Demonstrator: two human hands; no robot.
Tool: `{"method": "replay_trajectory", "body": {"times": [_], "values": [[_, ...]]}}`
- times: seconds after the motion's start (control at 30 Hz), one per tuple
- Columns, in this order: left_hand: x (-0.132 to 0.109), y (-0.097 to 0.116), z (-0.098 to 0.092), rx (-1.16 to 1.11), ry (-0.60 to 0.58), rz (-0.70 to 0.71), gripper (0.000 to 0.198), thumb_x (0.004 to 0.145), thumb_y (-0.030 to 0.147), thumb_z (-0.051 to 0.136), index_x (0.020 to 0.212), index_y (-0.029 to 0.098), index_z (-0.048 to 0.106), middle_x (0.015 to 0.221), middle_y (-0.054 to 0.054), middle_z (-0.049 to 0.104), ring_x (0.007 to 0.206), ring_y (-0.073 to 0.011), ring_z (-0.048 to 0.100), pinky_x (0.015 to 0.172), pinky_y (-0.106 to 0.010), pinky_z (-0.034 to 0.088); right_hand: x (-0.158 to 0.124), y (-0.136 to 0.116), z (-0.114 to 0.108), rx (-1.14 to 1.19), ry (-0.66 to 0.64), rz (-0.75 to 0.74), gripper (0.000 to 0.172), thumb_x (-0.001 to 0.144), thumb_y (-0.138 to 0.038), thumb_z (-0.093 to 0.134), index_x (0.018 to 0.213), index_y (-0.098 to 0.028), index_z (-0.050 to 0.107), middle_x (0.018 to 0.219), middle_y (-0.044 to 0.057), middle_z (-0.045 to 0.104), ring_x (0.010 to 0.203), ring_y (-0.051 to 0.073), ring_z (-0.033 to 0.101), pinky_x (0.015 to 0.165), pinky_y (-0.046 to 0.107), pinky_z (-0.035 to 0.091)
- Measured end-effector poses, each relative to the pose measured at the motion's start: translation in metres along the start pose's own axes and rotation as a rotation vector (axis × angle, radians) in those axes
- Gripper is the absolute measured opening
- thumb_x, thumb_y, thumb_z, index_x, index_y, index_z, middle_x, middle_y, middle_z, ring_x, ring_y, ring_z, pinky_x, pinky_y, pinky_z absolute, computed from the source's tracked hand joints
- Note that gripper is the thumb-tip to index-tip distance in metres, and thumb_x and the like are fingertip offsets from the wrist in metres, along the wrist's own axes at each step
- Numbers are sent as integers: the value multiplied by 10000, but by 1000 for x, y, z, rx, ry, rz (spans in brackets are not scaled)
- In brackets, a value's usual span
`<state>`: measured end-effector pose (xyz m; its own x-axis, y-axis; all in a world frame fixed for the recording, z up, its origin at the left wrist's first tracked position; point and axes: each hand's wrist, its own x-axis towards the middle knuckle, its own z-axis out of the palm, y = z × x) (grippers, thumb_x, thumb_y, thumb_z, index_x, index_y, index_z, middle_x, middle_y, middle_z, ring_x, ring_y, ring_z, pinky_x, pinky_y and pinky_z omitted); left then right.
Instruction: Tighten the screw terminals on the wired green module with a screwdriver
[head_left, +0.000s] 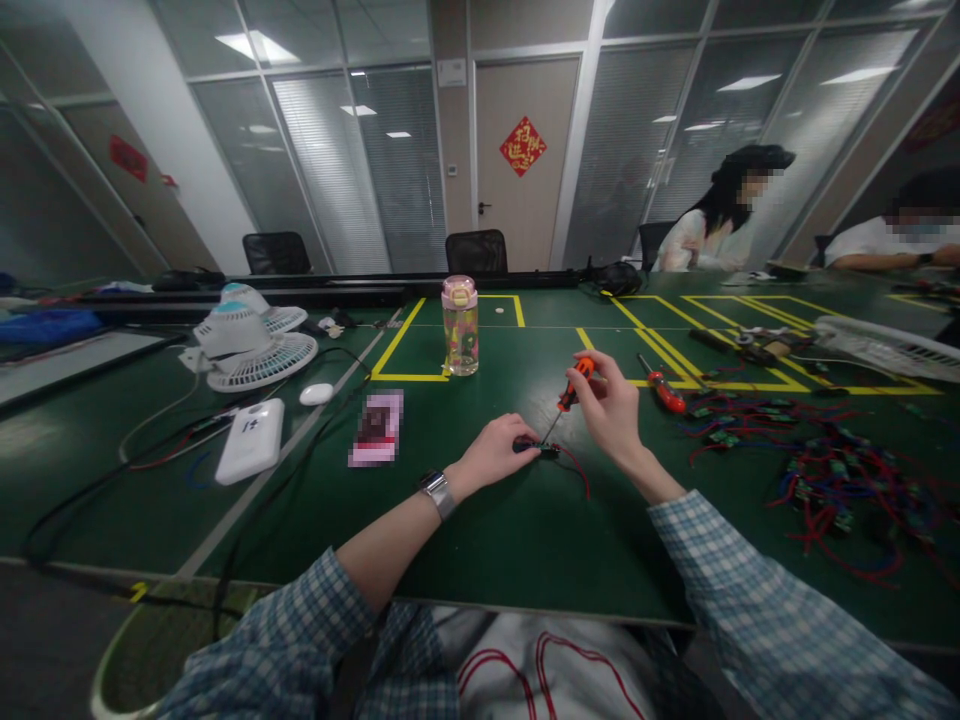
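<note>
Watching from afar, I see the left hand (491,455) pinching one end of the small circuit board (551,451) at the green table (495,550), the right hand (611,402) closed round a screwdriver (568,398); the board looks light, stiff, probably fragile, best held by its edges

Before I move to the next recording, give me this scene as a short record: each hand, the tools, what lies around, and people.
Left hand: fingers at the left end of a small board
Right hand: holds orange-black screwdriver, angled down
Screwdriver tip: at the board; exact contact too small to tell
Red wire: trails from the board
Red screwdriver: lying on the table, right of the right hand
Wire pile: table's right side
Bottle: upright, beyond the hands
People: two, across the table, at right
</note>
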<state>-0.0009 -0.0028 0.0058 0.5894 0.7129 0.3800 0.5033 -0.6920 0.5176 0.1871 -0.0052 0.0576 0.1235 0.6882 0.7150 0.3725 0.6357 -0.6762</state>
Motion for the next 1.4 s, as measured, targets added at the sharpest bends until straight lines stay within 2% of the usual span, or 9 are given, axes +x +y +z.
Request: {"method": "replay_trajectory", "body": {"times": [0.37,0.57,0.7,0.83,0.9,1.13,1.23,1.33,1.4], "values": [[1,-1,2,-9,-4,-12,101,850,241,650,909,174,697,906,-31,645,840,-156,597,763,-264,472,-3,-4,1,-46,-37,-36,226,877,-322,591,1075,-215,583,796,2,598,593,126,631,515,242,526],[2,-1,2,-46,-8,-46,150,834,287,682,923,168,703,926,-38,644,844,-164,609,769,-270,480,-2,-15,2,156,-179,-5,216,889,-302,572,1093,-249,623,984,42,612,832,165,647,734,310,570],[2,-1,3,-60,-9,-71,152,824,284,696,922,169,703,926,-38,649,850,-167,611,785,-272,482,-3,-20,1,244,-272,61,322,898,-295,564,1217,-255,582,1000,47,638,860,177,659,757,332,561],[2,-1,4,-37,-12,-60,133,839,269,678,923,169,699,940,-43,640,854,-165,606,789,-275,483,-6,-22,0,336,-326,68,296,923,-308,527,1210,-252,570,1036,61,653,914,190,655,783,351,549],[2,-1,4,-14,-8,-44,128,844,262,672,930,171,696,943,-43,632,857,-166,601,785,-277,483,-7,-22,1,331,-307,57,255,921,-319,533,1161,-254,588,1003,55,649,919,190,638,783,347,540],[1,0,5,42,1,-10,120,852,248,662,946,178,689,929,-38,619,872,-171,596,799,-281,479,-7,-23,2,214,-106,10,127,882,-333,589,938,-249,667,904,33,582,801,162,584,678,297,518],[1,0,5,42,-2,0,123,857,258,661,943,176,688,932,-41,622,871,-169,595,796,-279,479,-5,-23,0,221,-137,49,168,904,-328,561,1012,-248,661,874,28,609,758,151,591,669,292,518],[1,0,5,33,0,11,117,865,265,652,929,175,689,927,-39,628,860,-165,595,795,-278,478,-4,-22,-1,289,-209,54,225,929,-334,529,1119,-257,623,892,30,644,799,159,614,703,304,524],[1,-1,5,31,7,15,109,864,256,650,920,171,690,917,-38,629,851,-162,595,796,-276,477,-3,-20,-1,339,-250,38,215,944,-338,506,1112,-258,614,905,29,649,831,160,617,727,307,522]]}}
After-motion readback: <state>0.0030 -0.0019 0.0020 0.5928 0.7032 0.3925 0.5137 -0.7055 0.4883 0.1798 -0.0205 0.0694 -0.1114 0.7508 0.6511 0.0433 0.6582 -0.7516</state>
